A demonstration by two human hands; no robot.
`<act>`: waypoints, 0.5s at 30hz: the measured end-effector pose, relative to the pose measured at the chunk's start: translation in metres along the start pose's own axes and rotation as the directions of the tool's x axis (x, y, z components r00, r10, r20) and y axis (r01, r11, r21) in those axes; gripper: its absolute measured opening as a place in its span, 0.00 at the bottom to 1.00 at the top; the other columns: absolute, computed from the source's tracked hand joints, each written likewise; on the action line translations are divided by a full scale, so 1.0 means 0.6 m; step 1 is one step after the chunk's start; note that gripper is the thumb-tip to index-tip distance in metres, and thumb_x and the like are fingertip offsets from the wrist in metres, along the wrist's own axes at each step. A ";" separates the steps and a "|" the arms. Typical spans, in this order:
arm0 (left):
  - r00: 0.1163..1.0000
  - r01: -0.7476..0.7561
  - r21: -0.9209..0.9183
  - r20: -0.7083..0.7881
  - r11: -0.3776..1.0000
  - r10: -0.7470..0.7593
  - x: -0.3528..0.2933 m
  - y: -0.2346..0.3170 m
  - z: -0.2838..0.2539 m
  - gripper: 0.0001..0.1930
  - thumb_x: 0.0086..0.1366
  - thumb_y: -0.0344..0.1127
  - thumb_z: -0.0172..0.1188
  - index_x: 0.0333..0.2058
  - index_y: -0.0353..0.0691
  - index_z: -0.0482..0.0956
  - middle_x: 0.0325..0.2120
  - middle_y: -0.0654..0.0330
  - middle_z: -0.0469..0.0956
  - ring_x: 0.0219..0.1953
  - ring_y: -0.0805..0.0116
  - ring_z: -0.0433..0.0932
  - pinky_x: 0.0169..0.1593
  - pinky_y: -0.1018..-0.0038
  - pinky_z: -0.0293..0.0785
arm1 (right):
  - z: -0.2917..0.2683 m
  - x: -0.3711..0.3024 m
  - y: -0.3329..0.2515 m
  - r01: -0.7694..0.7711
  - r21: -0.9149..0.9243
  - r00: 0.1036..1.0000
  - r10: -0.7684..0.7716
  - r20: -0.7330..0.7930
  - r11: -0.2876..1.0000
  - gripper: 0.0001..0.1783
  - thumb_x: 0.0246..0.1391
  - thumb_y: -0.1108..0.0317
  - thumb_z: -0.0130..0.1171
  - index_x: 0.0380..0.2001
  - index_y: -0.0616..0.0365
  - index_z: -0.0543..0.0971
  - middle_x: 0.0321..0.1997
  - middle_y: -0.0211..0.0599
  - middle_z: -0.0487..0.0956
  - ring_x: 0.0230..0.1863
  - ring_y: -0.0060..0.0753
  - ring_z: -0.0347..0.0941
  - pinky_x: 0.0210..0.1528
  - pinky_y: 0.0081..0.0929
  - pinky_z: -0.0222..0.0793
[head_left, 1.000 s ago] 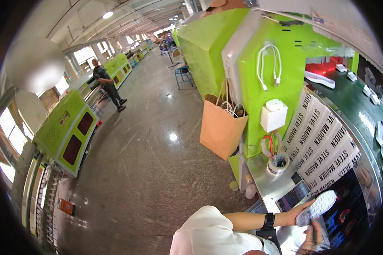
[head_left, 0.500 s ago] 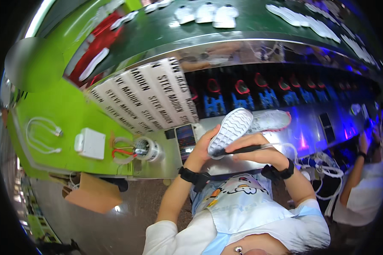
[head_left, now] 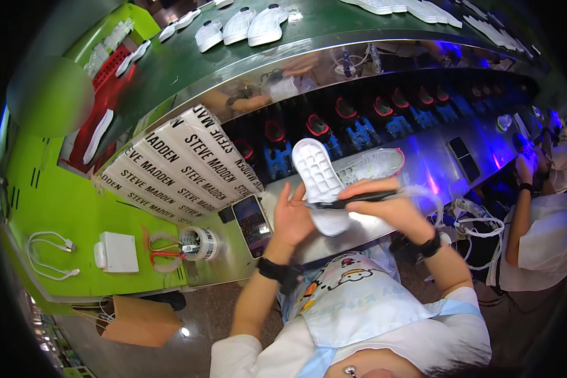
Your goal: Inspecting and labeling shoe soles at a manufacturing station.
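Sole (head_left: 314,165) is near bench edge (head_left: 316,251), left hand (head_left: 293,222) spread, right hand (head_left: 394,206) gripping dark tool (head_left: 373,196).

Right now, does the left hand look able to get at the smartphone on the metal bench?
Probably yes: the smartphone lies just left of the left hand, uncovered, with nothing visible between them. Whether that hand also supports the white shoe sole is unclear.
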State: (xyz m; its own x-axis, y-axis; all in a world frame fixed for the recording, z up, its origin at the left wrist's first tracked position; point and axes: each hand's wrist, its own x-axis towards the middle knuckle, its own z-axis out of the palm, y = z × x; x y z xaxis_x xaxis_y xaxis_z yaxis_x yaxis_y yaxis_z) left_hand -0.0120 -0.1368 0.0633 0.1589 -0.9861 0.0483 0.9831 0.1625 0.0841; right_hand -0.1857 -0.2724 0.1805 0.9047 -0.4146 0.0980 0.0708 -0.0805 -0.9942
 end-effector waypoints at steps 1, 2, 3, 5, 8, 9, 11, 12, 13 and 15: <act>0.993 -0.087 0.145 -0.064 0.986 0.097 0.009 -0.030 0.025 0.30 0.67 0.53 0.39 0.61 0.39 0.60 0.61 0.49 0.62 0.61 0.49 0.62 0.64 0.52 0.53 | 0.021 -0.003 0.005 -0.028 -0.066 1.000 0.029 0.008 0.997 0.11 0.46 0.75 0.63 0.37 0.62 0.83 0.36 0.38 0.82 0.38 0.23 0.76 0.44 0.21 0.70; 0.975 -0.153 0.290 -0.111 0.945 0.192 0.016 -0.052 0.045 0.30 0.67 0.52 0.39 0.62 0.40 0.59 0.61 0.50 0.61 0.61 0.50 0.62 0.64 0.53 0.55 | 0.033 -0.008 0.008 -0.058 -0.133 0.998 0.059 0.005 0.989 0.11 0.46 0.75 0.63 0.37 0.62 0.83 0.36 0.37 0.82 0.38 0.22 0.76 0.44 0.20 0.70; 0.980 -0.145 0.139 -0.117 0.980 0.162 0.010 -0.060 0.037 0.31 0.66 0.51 0.39 0.63 0.40 0.57 0.61 0.51 0.62 0.61 0.53 0.63 0.63 0.57 0.58 | 0.042 -0.006 0.023 -0.031 -0.009 0.999 0.030 -0.028 0.999 0.13 0.47 0.76 0.63 0.39 0.62 0.82 0.37 0.38 0.82 0.39 0.20 0.75 0.44 0.20 0.70; 0.954 -0.141 0.107 -0.250 0.984 0.164 0.002 -0.072 0.025 0.32 0.65 0.52 0.41 0.63 0.40 0.57 0.60 0.52 0.63 0.57 0.55 0.67 0.59 0.59 0.65 | 0.044 0.007 0.036 0.103 -0.122 0.946 -0.136 -0.295 0.987 0.14 0.45 0.74 0.65 0.38 0.61 0.82 0.36 0.39 0.82 0.38 0.26 0.76 0.41 0.21 0.70; 0.961 -0.204 -0.020 -0.192 0.979 0.197 0.021 -0.087 0.022 0.32 0.63 0.53 0.43 0.61 0.40 0.59 0.55 0.52 0.67 0.53 0.55 0.70 0.52 0.59 0.71 | 0.089 -0.008 0.069 0.434 -0.516 0.848 -0.528 -0.044 0.739 0.13 0.45 0.73 0.65 0.37 0.61 0.81 0.35 0.42 0.81 0.38 0.34 0.77 0.41 0.26 0.70; 0.980 -0.196 -0.171 -0.015 0.966 0.196 0.022 -0.074 -0.015 0.32 0.63 0.53 0.43 0.61 0.39 0.59 0.55 0.51 0.68 0.54 0.54 0.69 0.55 0.60 0.69 | 0.106 -0.012 0.052 0.441 -0.421 0.889 -0.450 0.084 0.793 0.12 0.45 0.73 0.63 0.36 0.62 0.80 0.34 0.43 0.81 0.40 0.40 0.78 0.49 0.29 0.70; 0.973 -0.229 -0.074 -0.052 0.971 0.225 0.032 -0.066 0.001 0.33 0.64 0.53 0.43 0.61 0.38 0.58 0.56 0.51 0.67 0.53 0.54 0.69 0.58 0.62 0.66 | 0.096 -0.006 0.062 0.213 -0.146 0.961 -0.234 -0.147 0.966 0.13 0.47 0.74 0.63 0.39 0.62 0.81 0.36 0.42 0.81 0.41 0.36 0.78 0.48 0.26 0.71; 0.898 -0.359 0.098 -0.234 0.928 0.372 0.018 -0.069 0.031 0.33 0.64 0.53 0.43 0.61 0.38 0.58 0.55 0.51 0.67 0.53 0.55 0.69 0.58 0.63 0.65 | 0.089 0.008 0.062 0.121 -0.011 0.957 -0.120 -0.263 0.993 0.12 0.48 0.74 0.62 0.39 0.61 0.81 0.37 0.42 0.82 0.42 0.33 0.78 0.47 0.25 0.71; 0.881 -0.360 0.140 -0.273 0.922 0.386 0.024 -0.067 0.038 0.33 0.63 0.53 0.44 0.61 0.36 0.58 0.55 0.50 0.68 0.51 0.55 0.70 0.56 0.62 0.67 | 0.085 0.011 0.043 0.235 -0.306 0.887 -0.333 -0.321 0.922 0.11 0.52 0.74 0.59 0.39 0.63 0.81 0.36 0.39 0.82 0.38 0.28 0.78 0.44 0.23 0.72; 0.942 -0.302 -0.020 -0.158 0.953 0.295 0.034 -0.053 0.005 0.34 0.63 0.53 0.45 0.61 0.36 0.58 0.55 0.50 0.67 0.52 0.55 0.70 0.56 0.61 0.67 | 0.100 -0.015 0.049 0.263 -0.252 0.945 -0.302 -0.128 0.931 0.11 0.54 0.72 0.58 0.40 0.63 0.80 0.34 0.38 0.82 0.36 0.26 0.78 0.42 0.22 0.72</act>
State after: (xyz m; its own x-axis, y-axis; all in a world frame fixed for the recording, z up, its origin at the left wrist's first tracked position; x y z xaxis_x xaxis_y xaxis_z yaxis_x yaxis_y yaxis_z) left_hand -0.0404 -0.1621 0.0647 0.4540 -0.8868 -0.0871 0.8910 0.4516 0.0460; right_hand -0.1666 -0.2164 0.1479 0.7795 -0.4837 0.3981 0.1980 -0.4127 -0.8891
